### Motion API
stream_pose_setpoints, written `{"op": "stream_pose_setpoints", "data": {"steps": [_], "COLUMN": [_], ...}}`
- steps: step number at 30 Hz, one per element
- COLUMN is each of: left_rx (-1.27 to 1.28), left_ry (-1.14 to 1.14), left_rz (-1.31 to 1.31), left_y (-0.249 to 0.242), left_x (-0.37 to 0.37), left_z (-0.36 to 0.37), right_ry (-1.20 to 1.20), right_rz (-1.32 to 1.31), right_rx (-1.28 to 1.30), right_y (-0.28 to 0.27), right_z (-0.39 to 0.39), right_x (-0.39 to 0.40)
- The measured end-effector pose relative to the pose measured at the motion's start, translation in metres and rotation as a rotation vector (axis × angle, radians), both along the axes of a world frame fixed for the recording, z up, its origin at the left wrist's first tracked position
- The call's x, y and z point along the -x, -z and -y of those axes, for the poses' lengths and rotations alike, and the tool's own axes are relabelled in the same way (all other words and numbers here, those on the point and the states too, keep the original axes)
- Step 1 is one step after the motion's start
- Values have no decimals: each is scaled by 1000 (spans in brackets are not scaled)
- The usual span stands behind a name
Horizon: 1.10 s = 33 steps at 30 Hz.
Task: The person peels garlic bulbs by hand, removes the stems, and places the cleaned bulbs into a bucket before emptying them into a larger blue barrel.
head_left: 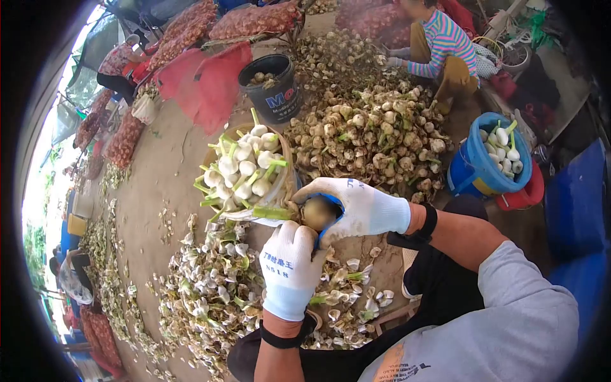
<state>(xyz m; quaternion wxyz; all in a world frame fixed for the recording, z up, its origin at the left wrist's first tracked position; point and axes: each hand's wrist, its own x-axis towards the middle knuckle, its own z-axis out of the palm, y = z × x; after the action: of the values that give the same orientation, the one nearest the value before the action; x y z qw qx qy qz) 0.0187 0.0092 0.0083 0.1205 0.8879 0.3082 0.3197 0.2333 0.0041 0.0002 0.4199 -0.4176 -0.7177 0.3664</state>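
Both my hands wear white gloves and meet around one garlic bulb (pixel 318 213) with a green stem stub (pixel 271 212) pointing left. My right hand (pixel 359 207) curls round the bulb's top and right side, with something blue at its palm. From below, my left hand (pixel 293 258) presses its bent fingers to the bulb's lower edge. Just behind the stem stands a white bucket (pixel 287 172) heaped with peeled white garlic (pixel 245 167). Whether a tool is held cannot be made out.
Unpeeled garlic (pixel 375 137) is piled ahead, with a black bucket (pixel 270 95) at its left. A blue bucket (pixel 468 169) of peeled bulbs stands right. Peeled skins (pixel 210 286) cover the ground below. A person in a striped top (pixel 445 44) crouches behind the pile.
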Motion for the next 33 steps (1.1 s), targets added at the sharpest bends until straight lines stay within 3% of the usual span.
{"op": "stream_pose_setpoints", "data": {"steps": [5,11,13,14,16,17,20,22,30,33], "left_rx": [-20,-65,-151,-157,53,229,838,1122,1185,1182], "left_ry": [-52,-121,-220,-215,-323,-435,-347,-353,-282,-187], "left_rz": [-1,55,15,17,228,294,768,845,802,767], "left_y": [-6,-8,-8,-9,-13,-17,-16,9,4,-7], "left_x": [-1,1,5,8,11,10,11,22,20,26], "left_z": [6,14,18,19,18,20,6,-9,-9,-5], "right_ry": [-16,2,50,53,75,95,79,67,45,26], "right_rz": [-42,-154,-375,-375,-379,-298,-185,-163,34,-81], "right_rx": [-87,7,230,222,281,183,121,118,-126,76], "right_y": [0,-6,-3,-2,1,3,2,4,10,11], "right_z": [-3,1,-1,-3,-4,-3,0,-1,-4,-4], "right_x": [2,5,4,3,1,4,11,16,24,24]}}
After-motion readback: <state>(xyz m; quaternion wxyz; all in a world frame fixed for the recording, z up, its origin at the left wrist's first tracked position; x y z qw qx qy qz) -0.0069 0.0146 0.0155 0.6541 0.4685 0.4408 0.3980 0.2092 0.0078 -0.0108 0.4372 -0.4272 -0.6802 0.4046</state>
